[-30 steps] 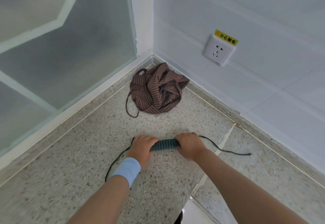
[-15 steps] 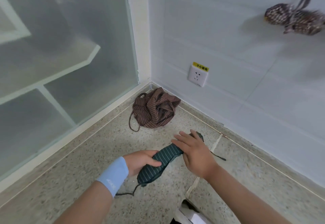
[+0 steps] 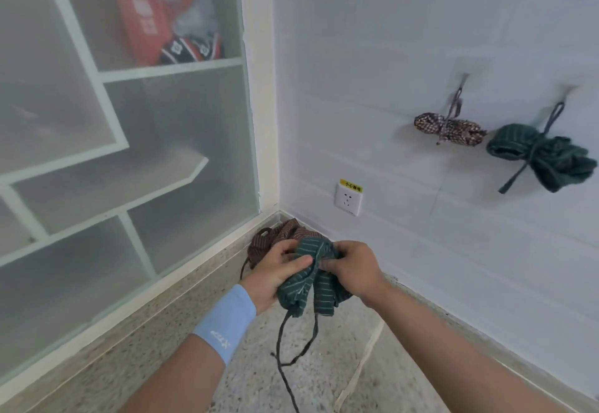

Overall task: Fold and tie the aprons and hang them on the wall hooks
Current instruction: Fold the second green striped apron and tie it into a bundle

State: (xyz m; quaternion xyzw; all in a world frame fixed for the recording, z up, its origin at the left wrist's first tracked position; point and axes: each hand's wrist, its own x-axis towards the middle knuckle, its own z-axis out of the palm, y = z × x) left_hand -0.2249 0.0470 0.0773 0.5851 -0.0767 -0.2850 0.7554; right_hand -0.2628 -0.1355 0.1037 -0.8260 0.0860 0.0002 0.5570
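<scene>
The left hand [image 3: 272, 271] and right hand [image 3: 353, 266] both grasp a rolled green apron [image 3: 301, 289], bent double, strings [image 3: 281, 341] dangling; behind it, seemingly a crumpled brown apron [image 3: 265, 244] on the floor [image 3: 155, 335].

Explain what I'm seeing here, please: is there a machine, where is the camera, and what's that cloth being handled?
No machine here: these are a person's two bare arms, filmed by one wide-angle camera worn on their head, looking forward and down. The left hand, above a blue wristband, and the right hand both grip a bunched green striped apron, held above the speckled floor. Its strings dangle down. Behind it, in the corner, a crumpled brown striped apron lies on the floor. On the white wall, two tied bundles hang from hooks: a brown checked bundle and a green bundle. A wall socket sits lower down.
</scene>
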